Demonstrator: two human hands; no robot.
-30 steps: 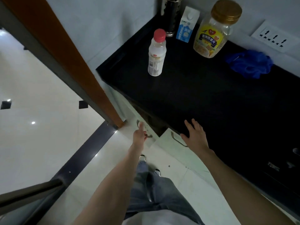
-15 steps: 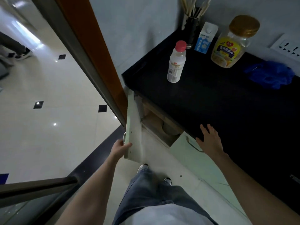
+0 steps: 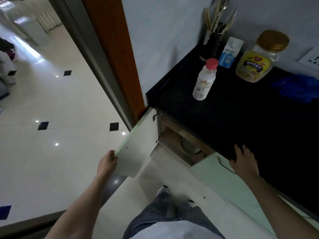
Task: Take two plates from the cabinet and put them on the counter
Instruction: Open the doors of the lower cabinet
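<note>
The left cabinet door [image 3: 138, 145], pale green, stands swung wide open below the black counter [image 3: 241, 121]. My left hand [image 3: 106, 163] grips the door's outer edge. Inside the dim cabinet a pale round dish [image 3: 189, 147] shows partly under the counter's lip; whether it is a plate I cannot tell. My right hand [image 3: 244, 163] rests flat on the counter's front edge, fingers spread, holding nothing. The right cabinet door [image 3: 212, 171] with its handle stays closed beneath that hand.
On the counter stand a white bottle with a red cap [image 3: 204, 80], a blue-white carton [image 3: 230, 52], a gold-lidded jar [image 3: 259, 57], a utensil holder [image 3: 215, 37] and a blue cloth [image 3: 298, 87]. An orange door frame [image 3: 114, 54] borders the cabinet's left. My feet [image 3: 176, 195] stand on tiled floor.
My left hand pulled the left door from shut to wide open, moving out to the left. The cabinet's inside came into sight. My right hand stayed on the counter's edge.
</note>
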